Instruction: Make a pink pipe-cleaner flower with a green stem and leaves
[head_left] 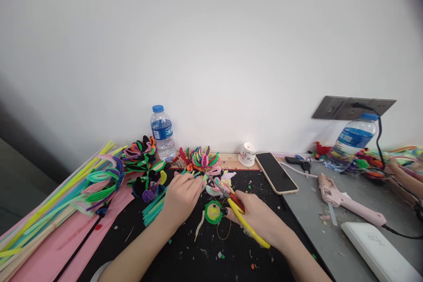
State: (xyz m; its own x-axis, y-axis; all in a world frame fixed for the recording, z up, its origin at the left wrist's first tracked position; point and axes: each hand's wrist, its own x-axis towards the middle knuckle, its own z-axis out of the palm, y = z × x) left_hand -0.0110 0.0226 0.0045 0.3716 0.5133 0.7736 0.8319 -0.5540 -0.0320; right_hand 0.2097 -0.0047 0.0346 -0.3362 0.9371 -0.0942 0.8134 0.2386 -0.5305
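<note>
My right hand [257, 216] is closed around pliers [243, 222] with yellow and red handles. Their metal jaws point up and left, reaching the fingertips of my left hand [183, 194]. Those left fingers are curled in a pinch, and what they grip is hidden. Just beyond them sits a multicoloured pipe-cleaner flower [201, 158], with pink and pale pipe-cleaner loops [216, 187] beside the jaws. Below the jaws lies a green ring-shaped piece with a yellow middle [213, 212]. Teal pipe-cleaner lengths [153, 207] lie left of my left hand.
Long pipe cleaners [59, 189] and looped flowers [102, 183] crowd the left. Water bottles [162, 134] stand by the wall. A paper cup [247, 154], phone [276, 173], pink glue gun [350, 205] and white power bank [380, 249] occupy the right. Another person's hand [405, 178] is at the far right.
</note>
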